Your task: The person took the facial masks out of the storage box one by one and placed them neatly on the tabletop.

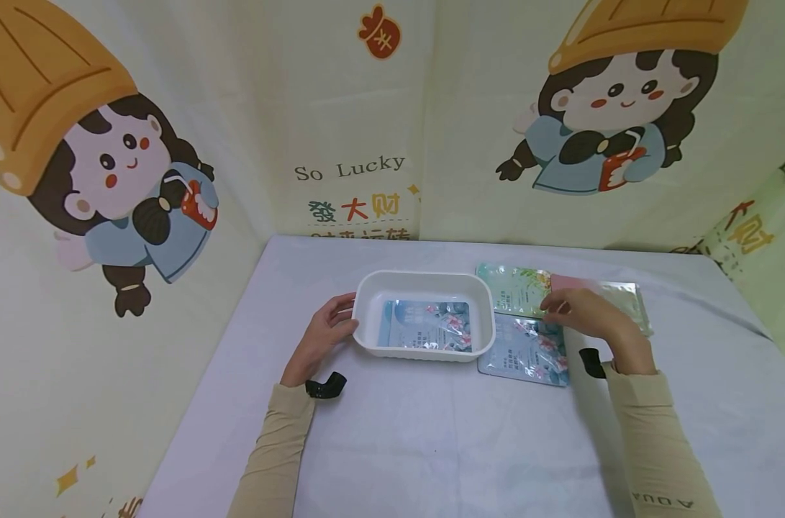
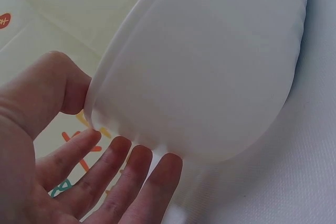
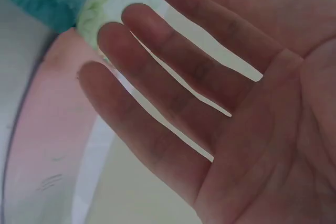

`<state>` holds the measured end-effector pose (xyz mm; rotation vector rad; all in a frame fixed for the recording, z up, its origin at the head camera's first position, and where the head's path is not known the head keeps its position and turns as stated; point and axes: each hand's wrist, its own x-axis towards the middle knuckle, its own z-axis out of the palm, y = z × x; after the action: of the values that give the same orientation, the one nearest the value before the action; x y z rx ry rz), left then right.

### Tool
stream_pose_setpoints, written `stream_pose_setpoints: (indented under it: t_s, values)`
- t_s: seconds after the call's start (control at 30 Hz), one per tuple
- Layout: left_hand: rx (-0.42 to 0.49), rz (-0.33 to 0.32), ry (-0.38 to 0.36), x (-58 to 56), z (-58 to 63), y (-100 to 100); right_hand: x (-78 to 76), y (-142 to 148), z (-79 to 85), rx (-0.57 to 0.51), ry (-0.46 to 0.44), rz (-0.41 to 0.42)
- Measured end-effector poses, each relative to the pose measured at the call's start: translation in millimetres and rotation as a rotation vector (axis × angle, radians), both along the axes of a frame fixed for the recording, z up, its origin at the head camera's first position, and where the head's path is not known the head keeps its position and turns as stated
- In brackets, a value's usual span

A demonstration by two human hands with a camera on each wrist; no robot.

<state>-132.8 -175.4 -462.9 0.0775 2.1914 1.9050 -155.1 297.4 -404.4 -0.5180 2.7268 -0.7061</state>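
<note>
A white plastic tray (image 1: 424, 356) with a rounded rim stands in the middle of the head view. Inside it lie overlapping blue flat sachets (image 1: 429, 325) with a floral print. My left hand (image 1: 321, 339) is at the tray's left end. In the left wrist view its thumb meets the rim, and its extended fingertips (image 2: 167, 163) touch the outer wall. My right hand (image 1: 586, 314) hovers over the sachets right of the tray, fingers loosely bent and holding nothing. Beneath its fingertips are a green sachet (image 1: 511, 289) and another blue sachet (image 1: 524, 350).
A pink and silver sachet (image 1: 625, 296) lies partly behind the right hand, beside the green one. White cloth (image 1: 444, 432) covers the table. Printed curtains (image 1: 347, 93) with cartoon figures rise behind it and at both sides. Black straps (image 1: 326, 386) sit at the wrists.
</note>
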Motion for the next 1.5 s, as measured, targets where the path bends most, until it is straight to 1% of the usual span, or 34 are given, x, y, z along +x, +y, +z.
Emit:
stream_pose_setpoints:
  t_s: [0.07, 0.27, 0.4, 0.57, 0.77, 1.0, 1.2, 1.37, 1.5]
  values:
    - [-0.001, 0.0, 0.004, 0.3, 0.3, 0.2, 0.2, -2.7, 2.9, 0.006, 0.025, -0.012]
    - [-0.008, 0.008, 0.012, 0.1, -0.3, 0.3, 0.1, -12.1, 8.6, 0.02, 0.061, -0.045]
    - [-0.017, 0.014, 0.011, 0.6, -0.7, 0.6, 0.1, -18.0, 11.5, 0.031, 0.068, -0.057]
    - [-0.01, 0.01, 0.013, 1.6, 0.0, 0.6, 1.5, -25.7, 16.4, 0.009, 0.074, -0.074]
    - [-0.022, 0.017, 0.017, 1.0, -0.7, 0.9, 1.4, -37.7, 19.2, -0.027, 0.133, -0.038]
    - [-0.018, 0.016, 0.026, 0.4, -2.1, 0.6, -0.2, -57.1, 18.5, -0.056, 0.167, 0.005]
    - [-0.029, 0.022, 0.017, 1.5, -2.9, 0.4, -1.0, -75.8, 17.5, -0.095, 0.172, 0.043]
    - [-0.025, 0.018, 0.022, 1.9, -3.7, 0.6, 0.5, -89.0, 16.5, -0.08, 0.17, 0.066]
    - [-0.023, 0.011, 0.023, 1.8, -3.3, 1.6, 0.3, -96.6, 16.2, -0.076, 0.15, 0.082]
